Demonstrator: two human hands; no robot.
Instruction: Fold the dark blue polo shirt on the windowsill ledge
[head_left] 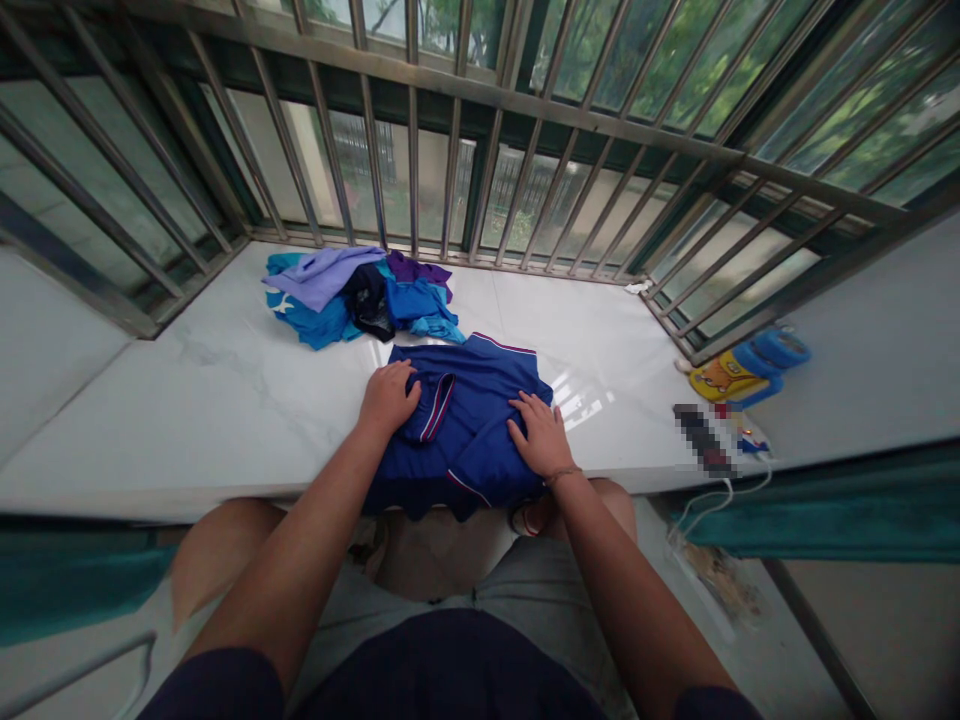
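A dark blue garment with red and white trim [469,400] lies partly folded on the white marble ledge [187,400], its lower edge hanging over the front. My left hand [388,397] rests on its left side with the fingers curled over a folded edge. My right hand [540,436] lies flat on the right side, fingers spread.
A heap of blue, lilac and purple clothes [360,295] sits further back on the ledge, near the metal window bars [450,150]. At the right edge lie a yellow and blue object [746,370] and a white cable [720,495]. My knees are under the ledge.
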